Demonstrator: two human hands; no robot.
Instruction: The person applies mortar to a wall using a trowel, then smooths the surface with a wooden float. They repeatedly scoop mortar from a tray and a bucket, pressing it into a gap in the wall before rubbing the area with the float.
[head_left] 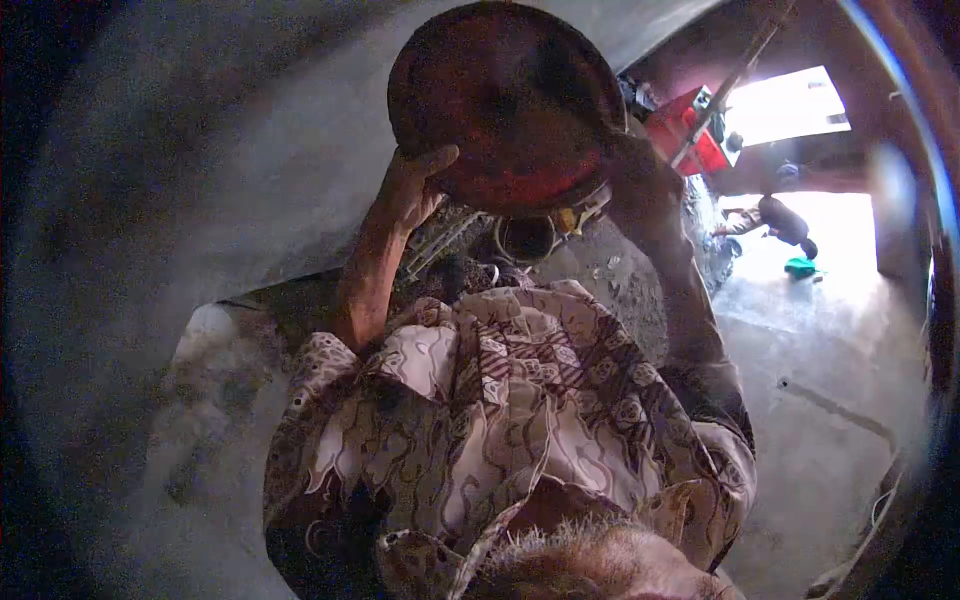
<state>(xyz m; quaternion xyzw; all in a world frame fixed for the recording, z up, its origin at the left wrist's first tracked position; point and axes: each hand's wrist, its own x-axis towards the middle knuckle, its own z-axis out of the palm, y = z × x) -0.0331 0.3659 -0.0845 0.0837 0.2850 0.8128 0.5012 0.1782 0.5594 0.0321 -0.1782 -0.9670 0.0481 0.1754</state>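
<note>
I hold up a round, dark reddish pan (pixel 500 100) in front of me with both hands. My left hand (pixel 415 190) grips its lower left rim, thumb pointing across the edge. On the right rim sits my right hand (pixel 628 165), dark in shadow, so its fingers are hard to make out. My patterned brown and white shirt (pixel 510 400) fills the lower middle of the view. Under the pan I see a small round dark container (pixel 525 238) and a piece of wire mesh (pixel 440 235) on rough ground.
A grey wall (pixel 200 150) curves along the left. A red box (pixel 690 135) and a slanted pole (pixel 735 75) stand at the upper right near a bright opening. Another person (pixel 780 220) crouches there beside a green object (pixel 800 266). Concrete floor (pixel 820 400) stretches to the right.
</note>
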